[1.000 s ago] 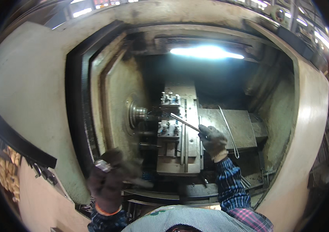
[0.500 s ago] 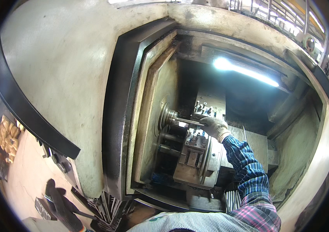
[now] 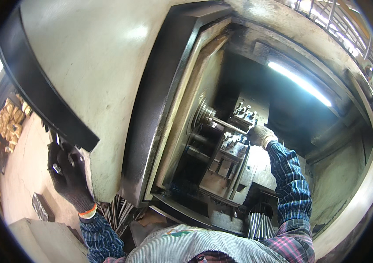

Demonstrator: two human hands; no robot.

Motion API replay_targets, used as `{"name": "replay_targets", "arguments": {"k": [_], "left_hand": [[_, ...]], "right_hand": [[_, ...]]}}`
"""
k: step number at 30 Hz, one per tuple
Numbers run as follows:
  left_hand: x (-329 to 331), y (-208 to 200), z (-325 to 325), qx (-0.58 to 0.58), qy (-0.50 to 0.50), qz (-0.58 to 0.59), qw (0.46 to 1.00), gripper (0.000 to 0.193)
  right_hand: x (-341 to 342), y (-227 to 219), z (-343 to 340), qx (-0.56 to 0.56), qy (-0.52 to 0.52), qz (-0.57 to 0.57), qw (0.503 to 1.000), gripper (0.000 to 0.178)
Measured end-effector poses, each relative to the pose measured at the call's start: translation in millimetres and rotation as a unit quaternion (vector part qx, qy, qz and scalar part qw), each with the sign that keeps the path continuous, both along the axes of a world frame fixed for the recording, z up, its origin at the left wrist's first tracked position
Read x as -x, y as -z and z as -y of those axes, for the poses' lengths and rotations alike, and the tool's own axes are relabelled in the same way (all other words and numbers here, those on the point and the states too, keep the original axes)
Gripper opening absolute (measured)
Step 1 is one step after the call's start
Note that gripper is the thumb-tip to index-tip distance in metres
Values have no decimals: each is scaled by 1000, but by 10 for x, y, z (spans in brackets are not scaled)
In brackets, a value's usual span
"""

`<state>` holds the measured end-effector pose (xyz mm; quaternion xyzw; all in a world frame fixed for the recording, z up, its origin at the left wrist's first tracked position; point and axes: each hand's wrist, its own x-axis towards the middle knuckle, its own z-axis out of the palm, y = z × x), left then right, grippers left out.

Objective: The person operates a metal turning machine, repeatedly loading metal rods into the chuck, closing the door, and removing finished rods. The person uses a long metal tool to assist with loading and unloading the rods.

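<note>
My right hand point(image 3: 261, 136), in a pale work glove, closes round the free end of a slim steel rod point(image 3: 229, 125). The rod's other end sits in the round chuck point(image 3: 206, 115) of a lathe. Beside the rod and the glove is a tool block point(image 3: 234, 147) with several upright bolts; a second bolted block point(image 3: 244, 113) is beyond the rod. My left hand point(image 3: 66, 173), in a dark glove, is at the small metal fittings under the black panel edge point(image 3: 59, 111). A shiny round metal end point(image 3: 56, 168) shows among its fingers; what it belongs to is hidden.
A lit tube lamp point(image 3: 300, 83) is inside the machine. Bundles of steel rods stand near my body, one at right point(image 3: 261, 225) and one at left point(image 3: 115, 214). A thick dark door edge point(image 3: 158, 105) borders the opening. A ridged metal block point(image 3: 42, 207) lies at left.
My left hand has risen from low beside the rods to the fittings under the black panel. The view has shifted and tilted. My right hand stays at the rod's end.
</note>
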<state>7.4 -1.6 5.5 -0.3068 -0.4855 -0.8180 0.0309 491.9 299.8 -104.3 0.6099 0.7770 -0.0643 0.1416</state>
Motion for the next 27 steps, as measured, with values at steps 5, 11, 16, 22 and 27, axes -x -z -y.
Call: {"name": "replay_targets", "arguments": {"k": [5,11,16,22,27], "left_hand": [[146,134,134,179,-183,-205,945,42],[-56,-21,69,96,-84,-96,987,37],[58,-56,206,196,-100,-197,956,31],[-6,148,201,95,-233,-398,882,34],[18,-13,391,203,-177,-401,876,28]], "right_hand": [[681,-151,-81,1,-91,-162,983,43],[1096,240,-443,128,-98,-394,905,75],[1327,17,-110,72,-79,-258,960,85],[1248,148,-214,-3,-101,-198,975,101],[1401,4,-56,-29,-97,-159,982,106]]}}
